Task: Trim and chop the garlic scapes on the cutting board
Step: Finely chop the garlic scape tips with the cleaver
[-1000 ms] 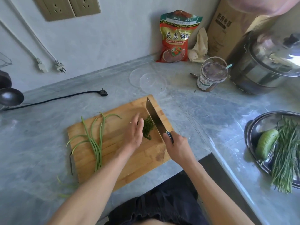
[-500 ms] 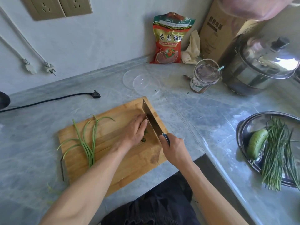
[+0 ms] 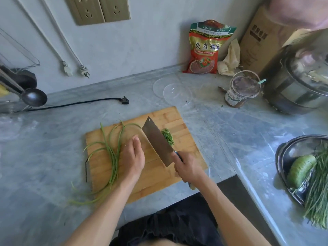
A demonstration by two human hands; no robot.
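Lifted and tilted now, your broad steel cleaver [image 3: 157,141] exposes one pile of chopped green scapes [image 3: 168,136]; right hand [image 3: 187,168] grips its handle, left hand [image 3: 134,158] fingers rest straight on the bamboo cutting board [image 3: 159,174].

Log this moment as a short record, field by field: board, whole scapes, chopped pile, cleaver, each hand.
board: wooden cutting board on the grey counter
whole scapes: bundle on the board's left part, thin ends trailing off onto the counter
chopped pile: small green heap on the board, right of the blade
cleaver: tilted, between the left hand and the pile
left hand: fingers straight, flat on the board, holding nothing
right hand: grips the cleaver handle
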